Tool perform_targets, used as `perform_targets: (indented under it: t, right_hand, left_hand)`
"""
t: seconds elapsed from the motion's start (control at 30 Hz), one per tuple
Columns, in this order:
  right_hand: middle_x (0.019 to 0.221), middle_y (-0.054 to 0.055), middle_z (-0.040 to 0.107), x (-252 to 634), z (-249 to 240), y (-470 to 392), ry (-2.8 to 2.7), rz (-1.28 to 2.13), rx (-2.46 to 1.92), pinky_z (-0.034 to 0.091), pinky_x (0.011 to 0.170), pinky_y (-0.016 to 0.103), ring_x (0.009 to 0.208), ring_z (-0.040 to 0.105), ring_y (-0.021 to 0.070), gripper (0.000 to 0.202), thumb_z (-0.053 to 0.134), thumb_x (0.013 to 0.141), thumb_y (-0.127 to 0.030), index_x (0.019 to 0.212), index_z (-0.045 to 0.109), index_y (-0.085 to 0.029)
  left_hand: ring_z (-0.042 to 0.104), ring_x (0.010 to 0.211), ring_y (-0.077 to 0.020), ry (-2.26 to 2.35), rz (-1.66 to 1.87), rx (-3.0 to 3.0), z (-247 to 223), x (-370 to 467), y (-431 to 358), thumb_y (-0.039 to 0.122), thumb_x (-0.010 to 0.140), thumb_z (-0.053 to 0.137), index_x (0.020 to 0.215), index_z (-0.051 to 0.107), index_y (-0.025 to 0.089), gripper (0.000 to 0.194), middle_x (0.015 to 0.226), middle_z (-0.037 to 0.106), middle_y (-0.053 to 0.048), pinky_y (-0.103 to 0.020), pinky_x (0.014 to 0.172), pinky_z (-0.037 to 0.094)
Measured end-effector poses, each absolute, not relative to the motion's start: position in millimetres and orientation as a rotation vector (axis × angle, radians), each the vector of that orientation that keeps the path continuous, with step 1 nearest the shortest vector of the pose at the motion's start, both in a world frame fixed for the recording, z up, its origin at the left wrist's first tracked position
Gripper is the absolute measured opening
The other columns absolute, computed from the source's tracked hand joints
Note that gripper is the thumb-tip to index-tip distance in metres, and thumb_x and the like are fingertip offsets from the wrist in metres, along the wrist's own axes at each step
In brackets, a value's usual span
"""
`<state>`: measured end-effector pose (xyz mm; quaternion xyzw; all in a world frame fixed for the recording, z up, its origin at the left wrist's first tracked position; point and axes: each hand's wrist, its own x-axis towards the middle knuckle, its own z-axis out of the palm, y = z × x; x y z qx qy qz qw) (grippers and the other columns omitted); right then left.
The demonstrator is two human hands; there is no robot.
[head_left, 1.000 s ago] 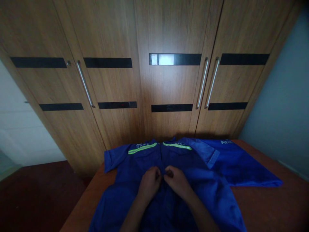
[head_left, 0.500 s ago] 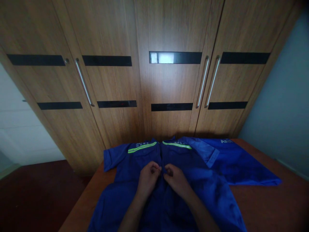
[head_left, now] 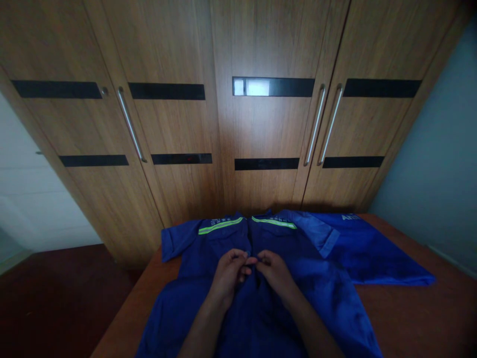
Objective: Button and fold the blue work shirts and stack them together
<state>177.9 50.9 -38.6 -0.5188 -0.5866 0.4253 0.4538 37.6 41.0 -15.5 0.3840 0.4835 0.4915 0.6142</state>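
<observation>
A dark blue short-sleeved work shirt lies spread front side up, its collar end toward the cupboard. Yellow-green reflective stripes cross its chest, with light lettering above them. At the middle of its front opening, my left hand pinches the left edge, thumb reaching toward the other side. My right hand is closed in a pinch on the right edge. The fingertips of both hands nearly meet over the opening. Any button or zip between them is too small to make out.
The shirt lies on a reddish-brown wooden table. A brighter blue folded cloth with white letters lies at the right, partly under the shirt's sleeve. Behind stands a wooden cupboard with metal handles. Dark red floor shows at the left.
My hands have drawn closer together, and my left thumb now stretches across to my right fingertips. The fabric edges between them have come nearer each other. The view has shifted slightly.
</observation>
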Motion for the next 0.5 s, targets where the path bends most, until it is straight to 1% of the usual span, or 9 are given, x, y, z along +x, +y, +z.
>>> perform_targets:
  t: [0.17, 0.23, 0.37, 0.43, 0.5]
  right_hand:
    - [0.054, -0.005, 0.055, 178.6, -39.1, 52.5, -1.373, 1.066, -1.265, 0.035, 0.053, 0.023, 0.053, 0.049, 0.0125, 0.007, 0.054, 0.065, -0.023, 0.064, 0.059, -0.019]
    - [0.055, -0.005, 0.055, 178.7, -38.0, 52.4, -1.359, 1.083, -1.263, 0.034, 0.053, 0.023, 0.054, 0.049, 0.0129, 0.008, 0.053, 0.064, -0.024, 0.064, 0.059, -0.018]
    - [0.060, -0.002, 0.060, 178.4, -37.0, 52.4, -1.318, 1.148, -1.250, 0.036, 0.055, 0.024, 0.058, 0.053, 0.0141, 0.011, 0.054, 0.064, -0.026, 0.067, 0.062, -0.018]
    - [0.061, -0.002, 0.061, 178.7, -36.9, 52.3, -1.280, 1.168, -1.245, 0.037, 0.057, 0.025, 0.059, 0.054, 0.0145, 0.012, 0.056, 0.064, -0.026, 0.069, 0.063, -0.017]
    - [0.060, -0.002, 0.060, 179.6, -36.4, 51.7, -1.244, 1.170, -1.246, 0.038, 0.058, 0.025, 0.060, 0.054, 0.0149, 0.013, 0.058, 0.064, -0.027, 0.071, 0.064, -0.017]
  left_hand:
    - [0.058, 0.046, -0.0091, 1.217, 1.176, 1.080, -17.8, 38.4, 42.2, 0.037, 0.073, 0.061, 0.081, 0.050, 0.019, 0.023, 0.074, 0.073, -0.004, -0.016, 0.040, 0.034]
    - [0.056, 0.044, -0.0088, 1.259, 1.158, 1.184, -19.0, 39.6, 42.6, 0.035, 0.075, 0.056, 0.080, 0.050, 0.019, 0.018, 0.069, 0.071, -0.002, -0.016, 0.039, 0.034]
    - [0.053, 0.042, -0.0084, 1.326, 1.087, 1.403, -21.4, 41.3, 42.5, 0.026, 0.076, 0.050, 0.080, 0.051, 0.019, 0.008, 0.061, 0.066, 0.002, -0.016, 0.040, 0.033]
    - [0.053, 0.042, -0.0086, 1.334, 1.065, 1.480, -21.2, 41.0, 42.0, 0.025, 0.077, 0.050, 0.080, 0.051, 0.019, 0.007, 0.062, 0.066, 0.002, -0.017, 0.041, 0.034]
    - [0.050, 0.040, -0.0086, 1.327, 1.034, 1.510, -19.8, 40.1, 41.5, 0.027, 0.078, 0.049, 0.080, 0.051, 0.019, 0.009, 0.063, 0.067, 0.001, -0.018, 0.041, 0.034]
